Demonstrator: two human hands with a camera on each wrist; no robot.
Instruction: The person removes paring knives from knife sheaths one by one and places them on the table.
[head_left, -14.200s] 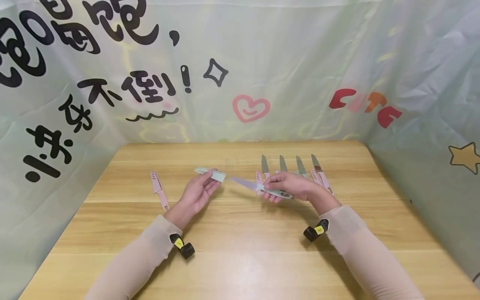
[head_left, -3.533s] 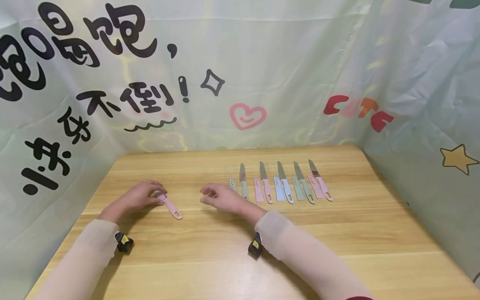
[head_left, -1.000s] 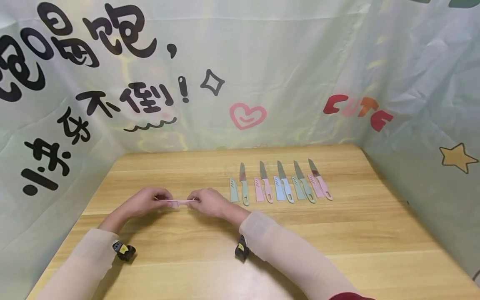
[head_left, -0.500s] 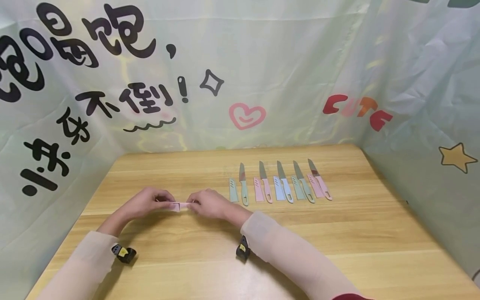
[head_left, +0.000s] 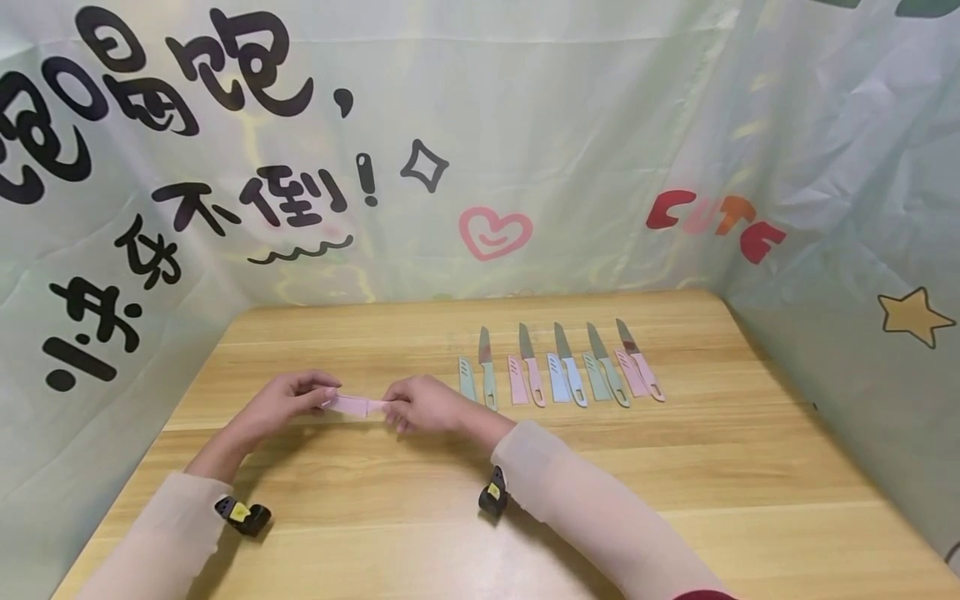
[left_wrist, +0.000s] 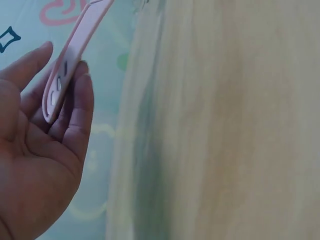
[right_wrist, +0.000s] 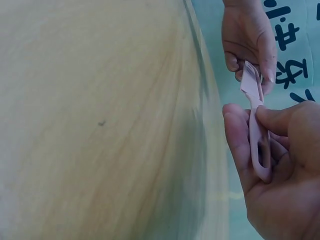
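Note:
A pink paring knife (right_wrist: 260, 145) is held level above the table, its blade hidden inside a pink slotted sheath (head_left: 349, 406). My right hand (head_left: 423, 404) grips the handle between thumb and fingers, as the right wrist view shows. At the other end, my left hand (head_left: 288, 406) has its fingers curled behind the sheath's tip. In the left wrist view its thumb stands a little off the sheath (left_wrist: 70, 55). Right of my hands lie several bare knives in a row, among them a green one (head_left: 490, 383) and a blue one (head_left: 575, 382), each beside a matching sheath (head_left: 558, 379).
The wooden table (head_left: 420, 517) stretches in front and to both sides. A printed cloth backdrop (head_left: 592, 150) stands along its back edge and flanks. The nearest laid-out green sheath (head_left: 467, 379) is just behind my right hand.
Half a second ago both hands were closer together round the pink knife. Now they are slightly farther apart, with more of the sheath showing, turned flat side toward the head view.

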